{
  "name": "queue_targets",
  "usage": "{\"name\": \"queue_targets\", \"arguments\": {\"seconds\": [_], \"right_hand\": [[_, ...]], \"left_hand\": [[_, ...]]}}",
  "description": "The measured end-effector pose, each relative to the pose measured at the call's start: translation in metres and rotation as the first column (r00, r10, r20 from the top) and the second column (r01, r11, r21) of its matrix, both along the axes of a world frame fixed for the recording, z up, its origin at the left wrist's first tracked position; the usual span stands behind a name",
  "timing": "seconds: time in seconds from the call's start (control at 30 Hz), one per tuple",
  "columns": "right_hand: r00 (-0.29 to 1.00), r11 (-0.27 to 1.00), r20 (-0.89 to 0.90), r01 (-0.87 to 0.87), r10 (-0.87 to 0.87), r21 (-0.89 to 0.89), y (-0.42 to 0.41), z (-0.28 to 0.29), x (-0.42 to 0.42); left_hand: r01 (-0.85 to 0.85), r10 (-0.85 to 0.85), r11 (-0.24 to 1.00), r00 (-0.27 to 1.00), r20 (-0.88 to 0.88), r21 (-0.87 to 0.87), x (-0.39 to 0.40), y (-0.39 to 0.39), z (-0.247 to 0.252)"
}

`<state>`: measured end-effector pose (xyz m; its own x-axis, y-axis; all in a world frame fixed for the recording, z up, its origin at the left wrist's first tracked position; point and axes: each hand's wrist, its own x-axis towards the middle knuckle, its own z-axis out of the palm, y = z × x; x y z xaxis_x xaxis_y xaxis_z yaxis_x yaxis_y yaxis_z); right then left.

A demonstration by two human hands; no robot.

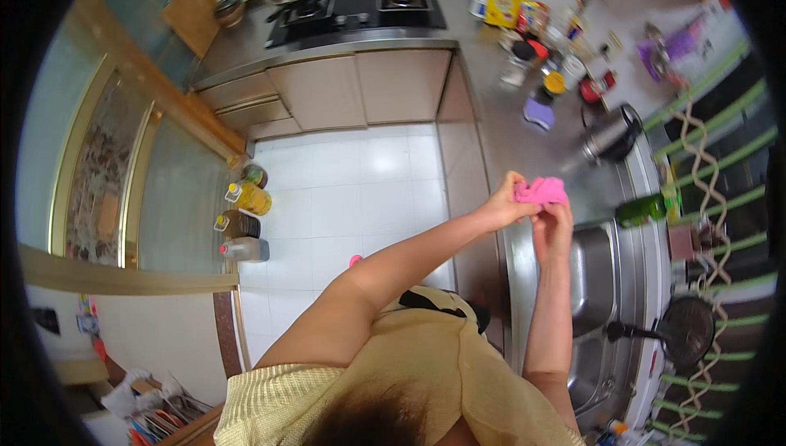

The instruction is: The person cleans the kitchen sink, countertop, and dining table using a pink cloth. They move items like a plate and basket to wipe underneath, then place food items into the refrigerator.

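A bunched pink cloth is held between both hands above the steel counter, near the corner of the sink. My left hand grips its left end, with the thumb laid along the lower edge. From below, my right hand pinches the cloth's right part; some of its fingers are hidden behind the cloth. A double-bowl steel sink lies beside my right forearm. Farther up the counter is a purple-and-white sponge or scrubber, touching neither hand.
A steel kettle, a green bottle and jars line the counter. A black frying pan hangs by the window. Pots stand on the gas hob ahead. Several oil jugs stand on the floor at the left.
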<state>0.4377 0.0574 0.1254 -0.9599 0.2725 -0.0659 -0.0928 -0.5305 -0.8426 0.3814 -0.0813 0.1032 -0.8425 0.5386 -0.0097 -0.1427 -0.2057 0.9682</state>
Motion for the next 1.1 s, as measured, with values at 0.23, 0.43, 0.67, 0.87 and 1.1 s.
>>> {"name": "queue_targets", "arguments": {"seconds": [0.23,0.43,0.67,0.87,1.1], "right_hand": [[0.899,0.853,0.047,-0.428,0.435,0.298,-0.253,0.041,-0.126],[0.700,0.579,0.120,-0.664,0.704,0.473,-0.407,0.027,-0.192],[0.584,0.340,0.062,-0.553,0.809,0.761,-0.505,0.005,-0.272],[0.667,0.375,-0.042,-0.364,0.744,0.853,-0.525,-0.017,-0.408],[0.529,0.465,0.018,-0.761,0.848,0.453,-0.592,0.030,-0.508]], "left_hand": [[-0.427,0.343,0.815,0.901,0.267,0.393,-0.058,-0.265,0.002],[-0.676,0.464,0.399,0.731,0.500,0.619,-0.077,-0.437,0.004],[-0.861,0.754,0.422,0.508,0.417,0.286,-0.146,-0.497,0.016],[-0.720,0.718,0.689,0.663,0.212,-0.078,-0.247,-0.567,0.029],[-0.774,0.785,0.619,0.604,0.137,-0.134,-0.333,-0.639,0.045]]}}
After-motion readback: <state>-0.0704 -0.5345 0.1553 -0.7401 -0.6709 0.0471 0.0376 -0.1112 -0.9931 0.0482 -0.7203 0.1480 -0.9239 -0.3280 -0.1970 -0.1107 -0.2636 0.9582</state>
